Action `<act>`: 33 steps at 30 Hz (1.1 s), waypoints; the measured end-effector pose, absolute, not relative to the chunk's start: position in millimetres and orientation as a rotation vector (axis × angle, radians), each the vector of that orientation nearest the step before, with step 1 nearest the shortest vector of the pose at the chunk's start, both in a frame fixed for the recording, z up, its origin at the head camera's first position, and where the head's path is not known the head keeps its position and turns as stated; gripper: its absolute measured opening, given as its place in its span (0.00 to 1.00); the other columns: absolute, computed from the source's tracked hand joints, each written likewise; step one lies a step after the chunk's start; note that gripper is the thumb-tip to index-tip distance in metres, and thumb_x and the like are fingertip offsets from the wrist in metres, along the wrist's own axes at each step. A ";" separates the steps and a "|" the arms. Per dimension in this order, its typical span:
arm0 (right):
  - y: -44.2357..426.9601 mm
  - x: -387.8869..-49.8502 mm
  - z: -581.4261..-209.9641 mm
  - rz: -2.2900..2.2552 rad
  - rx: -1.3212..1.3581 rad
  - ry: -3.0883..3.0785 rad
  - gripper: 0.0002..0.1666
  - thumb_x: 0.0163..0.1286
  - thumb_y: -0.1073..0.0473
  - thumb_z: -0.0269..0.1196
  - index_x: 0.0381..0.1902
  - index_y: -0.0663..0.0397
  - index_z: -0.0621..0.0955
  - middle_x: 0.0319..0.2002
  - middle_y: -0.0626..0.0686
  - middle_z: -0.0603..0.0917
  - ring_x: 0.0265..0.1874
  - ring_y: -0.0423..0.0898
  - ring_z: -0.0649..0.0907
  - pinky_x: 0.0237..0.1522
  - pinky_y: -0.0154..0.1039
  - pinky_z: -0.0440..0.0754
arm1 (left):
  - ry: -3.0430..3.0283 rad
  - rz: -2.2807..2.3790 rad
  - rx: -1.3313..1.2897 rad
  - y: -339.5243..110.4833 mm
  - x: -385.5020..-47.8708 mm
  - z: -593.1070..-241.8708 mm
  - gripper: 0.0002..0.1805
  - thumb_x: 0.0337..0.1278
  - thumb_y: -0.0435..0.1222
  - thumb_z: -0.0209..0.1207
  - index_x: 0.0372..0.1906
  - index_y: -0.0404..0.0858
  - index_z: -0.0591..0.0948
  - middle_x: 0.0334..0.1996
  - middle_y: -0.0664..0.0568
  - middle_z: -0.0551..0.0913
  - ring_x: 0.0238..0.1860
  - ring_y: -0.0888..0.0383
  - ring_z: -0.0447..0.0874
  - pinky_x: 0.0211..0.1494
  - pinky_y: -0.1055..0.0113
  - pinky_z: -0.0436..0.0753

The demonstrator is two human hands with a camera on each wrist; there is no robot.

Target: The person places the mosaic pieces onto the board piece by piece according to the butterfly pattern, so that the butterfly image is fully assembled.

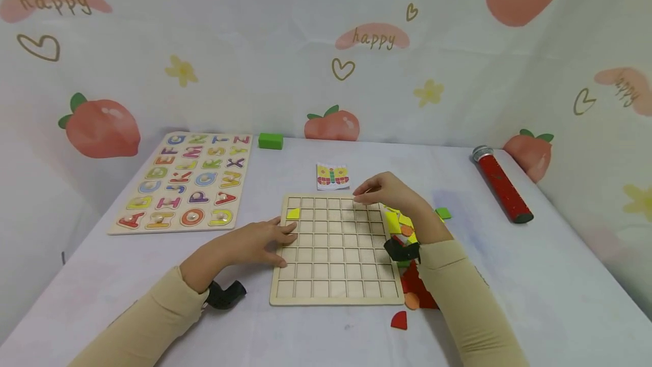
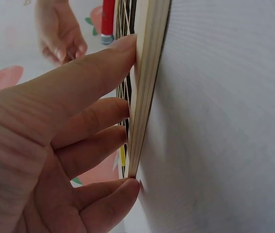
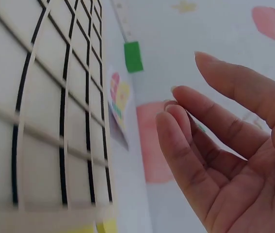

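Observation:
A wooden grid board (image 1: pixel 336 242) lies in the middle of the table, with one yellow piece (image 1: pixel 293 213) in its upper left cell. My left hand (image 1: pixel 252 242) rests against the board's left edge; in the left wrist view its thumb and fingers touch the rim (image 2: pixel 144 87). Over the board's upper right corner hovers my right hand (image 1: pixel 389 191), its fingers loosely bent. The right wrist view shows no piece between those fingers (image 3: pixel 173 145). Just behind the board lies a small card (image 1: pixel 333 176) with a colourful butterfly pattern.
Yellow pieces (image 1: pixel 393 223) and red pieces (image 1: pixel 415 282) lie right of the board, partly under my right arm. A red quarter-round piece (image 1: pixel 399 320) is in front. Also around are an alphabet board (image 1: pixel 188 186), a green block (image 1: pixel 270 141) and a red microphone (image 1: pixel 501 186).

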State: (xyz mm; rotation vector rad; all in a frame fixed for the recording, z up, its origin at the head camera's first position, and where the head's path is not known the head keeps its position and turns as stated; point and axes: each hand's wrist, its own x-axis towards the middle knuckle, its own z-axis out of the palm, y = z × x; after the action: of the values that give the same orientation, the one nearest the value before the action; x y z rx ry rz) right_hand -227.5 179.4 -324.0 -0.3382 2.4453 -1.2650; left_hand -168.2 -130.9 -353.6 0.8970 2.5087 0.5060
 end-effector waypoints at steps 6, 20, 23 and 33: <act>210.5 -217.2 -329.8 -1.286 -0.259 2.551 0.22 0.65 0.54 0.61 0.50 0.65 0.80 0.49 0.63 0.81 0.45 0.57 0.83 0.56 0.52 0.76 | 2.519 0.496 0.867 -133.0 -168.1 -354.6 0.34 0.50 0.48 0.64 0.63 0.42 0.72 0.70 0.51 0.61 0.73 0.41 0.47 0.70 0.42 0.56; 244.2 -221.2 -358.4 -1.229 0.036 2.634 0.22 0.66 0.55 0.60 0.51 0.66 0.78 0.47 0.64 0.79 0.33 0.47 0.81 0.42 0.41 0.78 | 2.525 0.502 0.879 -131.5 -168.1 -354.8 0.34 0.50 0.48 0.64 0.63 0.42 0.72 0.70 0.51 0.61 0.73 0.41 0.48 0.70 0.43 0.56; 246.8 -222.7 -363.5 -1.234 0.039 2.640 0.20 0.65 0.58 0.61 0.49 0.68 0.79 0.43 0.63 0.81 0.32 0.46 0.80 0.38 0.37 0.79 | 2.520 0.507 0.873 -131.3 -167.6 -354.2 0.34 0.50 0.48 0.64 0.63 0.42 0.72 0.70 0.51 0.61 0.73 0.41 0.47 0.70 0.42 0.56; 246.2 -224.4 -369.6 -1.208 0.011 2.685 0.17 0.62 0.61 0.64 0.44 0.69 0.79 0.31 0.56 0.81 0.25 0.44 0.78 0.30 0.34 0.79 | 2.515 0.513 0.874 -130.1 -166.4 -351.0 0.33 0.50 0.47 0.64 0.63 0.41 0.72 0.70 0.51 0.61 0.73 0.41 0.47 0.70 0.41 0.56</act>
State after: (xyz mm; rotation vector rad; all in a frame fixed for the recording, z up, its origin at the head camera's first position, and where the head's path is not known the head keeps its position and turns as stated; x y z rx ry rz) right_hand -224.4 246.2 -369.6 0.0109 2.6853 -1.2082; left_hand -166.4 -130.1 -351.0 0.8744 2.5151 0.5127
